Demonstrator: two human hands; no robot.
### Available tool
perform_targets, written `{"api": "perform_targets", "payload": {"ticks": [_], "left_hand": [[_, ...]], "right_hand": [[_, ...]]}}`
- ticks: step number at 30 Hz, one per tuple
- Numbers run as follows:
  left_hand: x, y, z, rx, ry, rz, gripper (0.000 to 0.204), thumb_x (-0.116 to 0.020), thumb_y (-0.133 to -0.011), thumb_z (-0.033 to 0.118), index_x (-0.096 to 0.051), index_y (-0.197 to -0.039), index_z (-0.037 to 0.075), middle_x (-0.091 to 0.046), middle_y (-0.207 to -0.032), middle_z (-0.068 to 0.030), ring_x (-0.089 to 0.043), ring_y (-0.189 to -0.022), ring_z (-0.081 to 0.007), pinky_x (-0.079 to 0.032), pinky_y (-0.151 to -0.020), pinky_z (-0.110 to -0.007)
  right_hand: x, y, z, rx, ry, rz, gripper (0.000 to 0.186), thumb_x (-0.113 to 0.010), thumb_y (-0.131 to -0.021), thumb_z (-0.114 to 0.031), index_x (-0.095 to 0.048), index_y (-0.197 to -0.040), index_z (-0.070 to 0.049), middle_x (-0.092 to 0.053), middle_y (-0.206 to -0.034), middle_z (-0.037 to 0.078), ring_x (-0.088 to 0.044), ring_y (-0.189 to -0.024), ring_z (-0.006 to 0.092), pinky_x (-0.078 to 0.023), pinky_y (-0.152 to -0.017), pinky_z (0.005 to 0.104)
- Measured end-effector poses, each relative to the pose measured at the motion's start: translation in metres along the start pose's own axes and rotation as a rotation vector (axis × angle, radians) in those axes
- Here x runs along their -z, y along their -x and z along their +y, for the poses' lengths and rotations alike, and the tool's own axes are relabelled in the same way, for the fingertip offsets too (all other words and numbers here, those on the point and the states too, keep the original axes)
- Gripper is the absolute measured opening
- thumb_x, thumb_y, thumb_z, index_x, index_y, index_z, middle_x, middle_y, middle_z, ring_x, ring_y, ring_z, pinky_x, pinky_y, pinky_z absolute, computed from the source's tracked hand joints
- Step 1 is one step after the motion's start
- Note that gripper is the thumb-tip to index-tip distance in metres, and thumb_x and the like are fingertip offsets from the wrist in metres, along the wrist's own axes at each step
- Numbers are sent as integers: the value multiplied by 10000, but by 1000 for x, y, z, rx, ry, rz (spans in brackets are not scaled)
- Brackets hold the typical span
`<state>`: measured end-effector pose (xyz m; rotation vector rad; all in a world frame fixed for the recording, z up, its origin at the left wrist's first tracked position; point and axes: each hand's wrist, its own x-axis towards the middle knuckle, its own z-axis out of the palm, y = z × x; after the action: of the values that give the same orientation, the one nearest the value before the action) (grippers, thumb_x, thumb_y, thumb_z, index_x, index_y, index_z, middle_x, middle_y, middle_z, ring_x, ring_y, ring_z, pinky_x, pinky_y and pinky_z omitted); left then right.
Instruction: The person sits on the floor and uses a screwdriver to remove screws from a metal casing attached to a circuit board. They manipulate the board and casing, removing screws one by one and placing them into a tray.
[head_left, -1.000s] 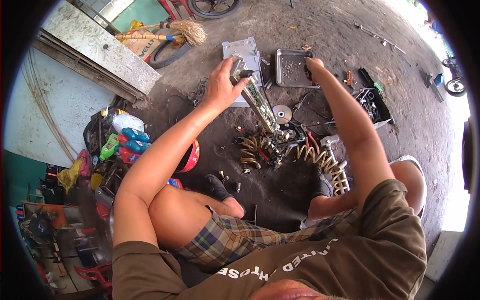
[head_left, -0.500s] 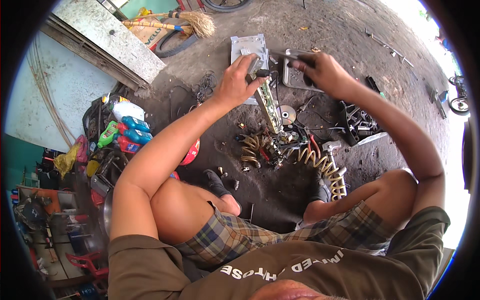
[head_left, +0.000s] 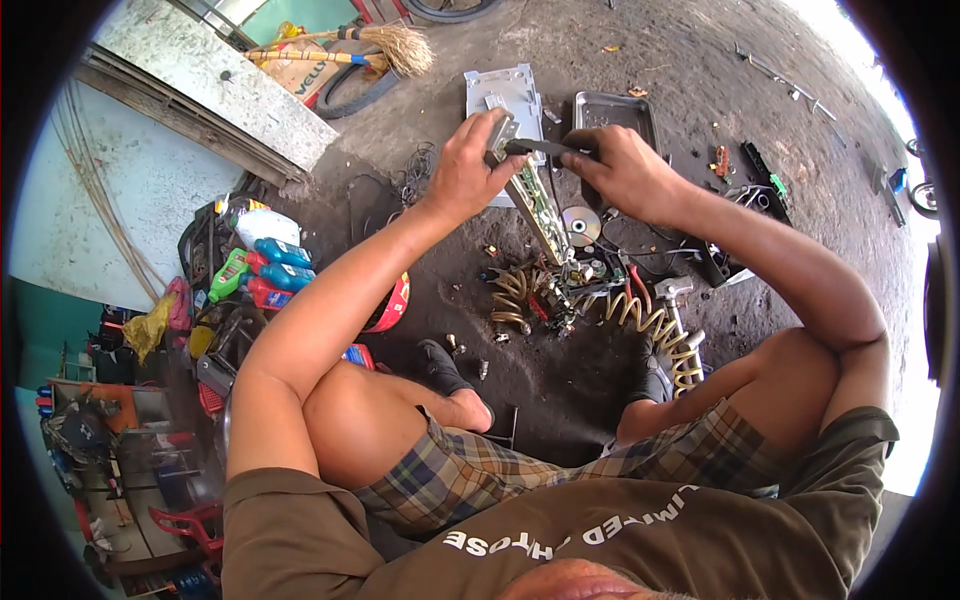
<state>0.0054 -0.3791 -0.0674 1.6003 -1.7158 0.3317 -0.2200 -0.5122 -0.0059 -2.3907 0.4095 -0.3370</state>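
My left hand (head_left: 466,168) is closed around the upper end of a long metal-framed circuit board (head_left: 538,212), which slants down toward the heap of parts. A dark cable hangs beside the board. My right hand (head_left: 628,178) grips a dark, flat, knife-like blade (head_left: 552,147). Its far end meets the top of the board beside my left thumb, where a black plug sat a moment ago; whether it touches the plug or cable I cannot tell. Behind the board lies a grey metal panel (head_left: 508,82).
Below the board are a shiny disc (head_left: 580,226), gold coil springs (head_left: 650,318), red-handled pliers (head_left: 638,284) and a hammer (head_left: 674,290). A metal tray (head_left: 652,112) lies beyond my right hand. Bottles (head_left: 280,272) stand at left; a straw broom (head_left: 395,48) lies at the back.
The blade in my right hand has come down and left from above the tray to the board's top end. My left hand keeps its hold on the board.
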Motion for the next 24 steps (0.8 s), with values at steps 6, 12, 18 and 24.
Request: {"api": "perform_targets", "payload": {"ticks": [6,12,18,24], "left_hand": [[-2,1,6,12,22,-26,573,-833,-879,138,-589,-1372,-21,-687,-1217,-231,-704,-1092,-436,-561,-890,-471],[-4,6,3,64,50,-28,590,-824,-894,120,-567,-1413,7,-742,-1116,-250,-763,-1021,-400,-587,-821,-455],[-1,11,7,123,87,-50,622,-822,-903,121,-537,-1448,34,-770,-1047,-246,-779,-998,-397,-596,-802,-454],[-4,10,11,88,59,-47,615,-816,-908,126,-532,-1445,26,-760,-1072,-263,-763,-1017,-429,-601,-812,-469]], "right_hand": [[-10,-8,10,-14,-22,-9,400,-642,-1037,-269,-711,-1224,78,-662,-681,196,-680,-643,278,-518,-651,452],[-14,-10,8,-69,-44,-32,396,-648,-1032,-269,-719,-1201,82,-631,-650,167,-643,-608,232,-511,-634,446],[-7,-9,-8,-241,-243,-113,368,-626,-1034,-253,-753,-1177,62,-644,-657,68,-552,-496,152,-443,-480,384],[-3,-5,-20,-392,-399,-142,339,-625,-1037,-237,-771,-1109,60,-634,-662,25,-495,-480,101,-388,-430,339]]}}
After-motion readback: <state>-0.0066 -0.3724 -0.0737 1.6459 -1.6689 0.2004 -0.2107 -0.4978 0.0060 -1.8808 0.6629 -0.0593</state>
